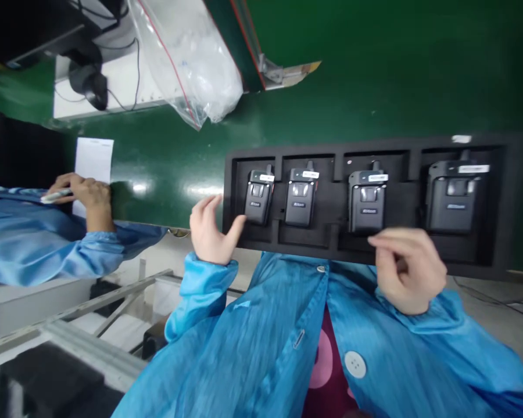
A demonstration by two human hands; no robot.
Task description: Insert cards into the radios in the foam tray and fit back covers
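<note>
As left hand (211, 232) straddles tray (305, 249) edge, grip wide | right hand (412, 270) curled, grip narrow

Plenty of room up there: a broad lane of green tabletop (396, 87) ran past the far side of the black tray (305, 251)! To the left it narrowed, the plastic bag (207, 67) bulging in with a metal bracket (272, 72) jutting just beside it, yet a passage lay between bag and tray. Inside, dividers (339, 168) fenced off four radios (298, 204), narrow gaps around each. The left hand (211, 232) crowded the left end; the right hand (409, 267) obstructed the near rim between the third and fourth radios. Farther left, a co-worker's hand (91, 194) barred the way!
</note>
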